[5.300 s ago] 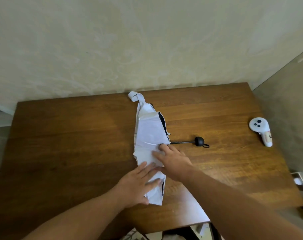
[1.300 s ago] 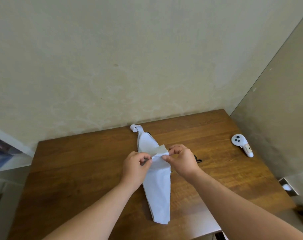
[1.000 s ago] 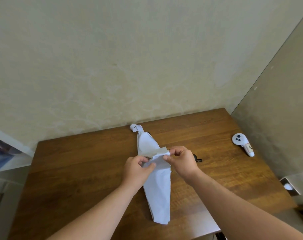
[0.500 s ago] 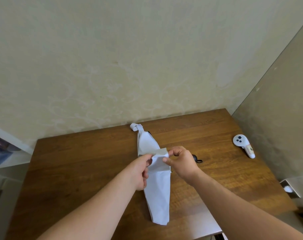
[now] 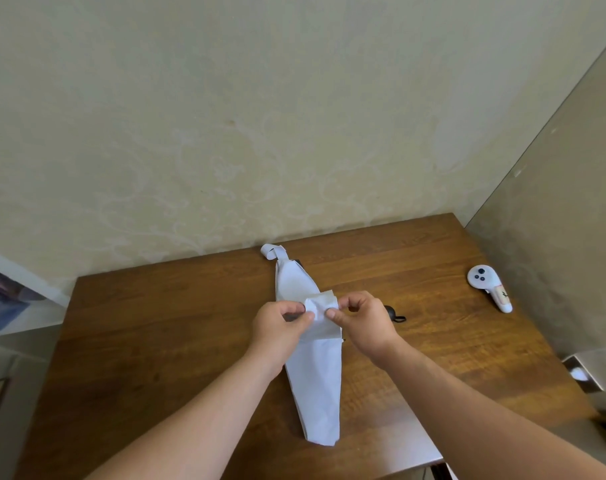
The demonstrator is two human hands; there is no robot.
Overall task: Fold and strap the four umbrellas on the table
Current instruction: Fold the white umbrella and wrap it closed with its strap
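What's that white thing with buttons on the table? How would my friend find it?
Look at the brown wooden table, then along its right side by the grey wall. The white controller lies there alone, apart from the umbrella; it has a round head with dark buttons.

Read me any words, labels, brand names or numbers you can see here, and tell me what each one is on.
No text can be read.
Controller: a small dark mark on its lower part, too blurred to read.
Umbrella: plain white, no print showing.
Table and wall: no writing.
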